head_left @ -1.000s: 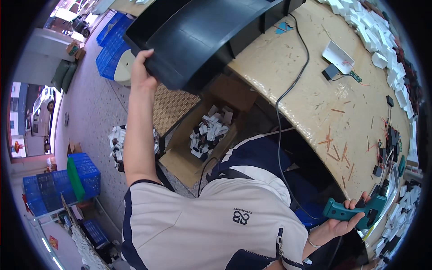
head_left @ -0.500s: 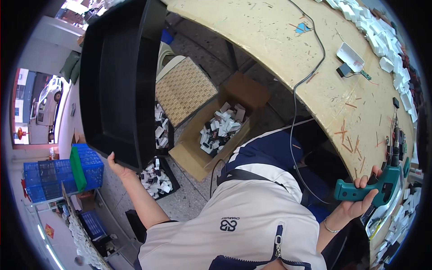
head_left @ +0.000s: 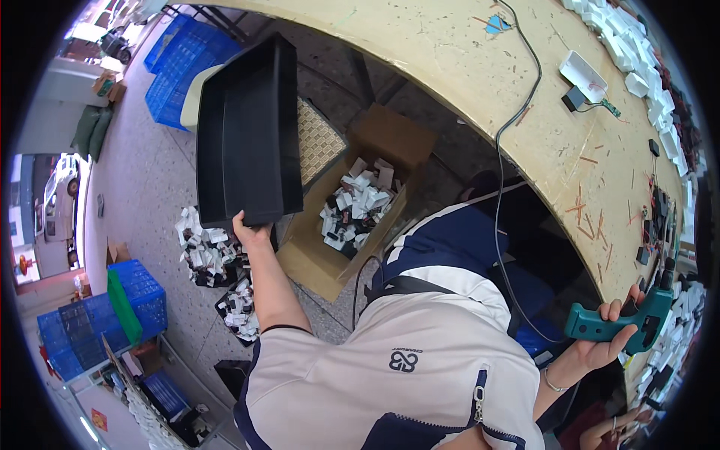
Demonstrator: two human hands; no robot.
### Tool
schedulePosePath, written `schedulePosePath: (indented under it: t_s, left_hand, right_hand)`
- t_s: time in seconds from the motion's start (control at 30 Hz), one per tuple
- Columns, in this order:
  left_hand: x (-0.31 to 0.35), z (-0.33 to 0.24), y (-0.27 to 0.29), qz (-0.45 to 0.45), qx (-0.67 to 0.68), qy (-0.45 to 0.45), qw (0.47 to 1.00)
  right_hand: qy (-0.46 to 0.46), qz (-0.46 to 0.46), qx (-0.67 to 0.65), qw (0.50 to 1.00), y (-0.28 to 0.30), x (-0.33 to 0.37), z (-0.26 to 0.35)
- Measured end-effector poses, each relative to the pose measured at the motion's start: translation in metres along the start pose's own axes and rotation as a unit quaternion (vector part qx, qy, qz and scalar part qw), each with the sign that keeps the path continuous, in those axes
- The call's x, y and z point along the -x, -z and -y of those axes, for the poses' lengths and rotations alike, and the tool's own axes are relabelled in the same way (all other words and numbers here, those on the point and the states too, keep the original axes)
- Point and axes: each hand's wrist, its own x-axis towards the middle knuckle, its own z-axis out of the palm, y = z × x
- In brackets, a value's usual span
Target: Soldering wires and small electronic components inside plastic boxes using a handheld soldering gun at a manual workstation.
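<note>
My left hand (head_left: 253, 231) grips the near edge of a deep black plastic tray (head_left: 244, 142), its thumb on the rim. The tray is tipped up on its side, with a bare inside, and partly covers a woven-top stool (head_left: 319, 142). At the right, by the table edge, my right hand (head_left: 600, 341) is wrapped round the handle of a teal electric drill (head_left: 641, 322), whose nose points up and away. Close to the tray stands an open cardboard box (head_left: 315, 274) with white and black plastic parts (head_left: 360, 199) in it.
A curved worktable (head_left: 450, 82) bears wire scraps, a white casing (head_left: 583, 75) and heaped white parts (head_left: 622, 45). A black cable (head_left: 496, 202) hangs over its edge. More parts (head_left: 210, 251) lie left of the box. Blue crates (head_left: 187, 67) stand behind; another person's hand (head_left: 611, 429) shows lower right.
My left hand has brought the tray rightward and lower, uncovering blue crates and heaped parts on the left. The drill stays in my right hand, shifted slightly right and tilted more upward.
</note>
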Motion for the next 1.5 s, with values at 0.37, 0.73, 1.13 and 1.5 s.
schedulePosePath:
  t_s: [0.37,0.73,1.13,1.5]
  left_hand:
    - [-0.025,-0.027,0.018,-0.063,-0.180,-0.102,0.976]
    - [0.234,0.085,-0.376,0.492,-0.265,-0.333,0.760]
    - [0.423,0.455,-0.699,0.654,-0.549,-0.419,0.309]
    - [0.425,0.529,-0.757,0.645,-0.676,-0.263,0.240]
  right_hand:
    - [0.012,-0.049,-0.013,0.999,0.005,0.009,-0.016]
    - [0.046,-0.136,-0.070,0.987,0.052,-0.011,-0.012]
    - [0.052,-0.207,-0.098,0.972,0.081,-0.027,-0.024]
    - [0.034,-0.245,-0.171,0.954,0.093,-0.036,-0.032]
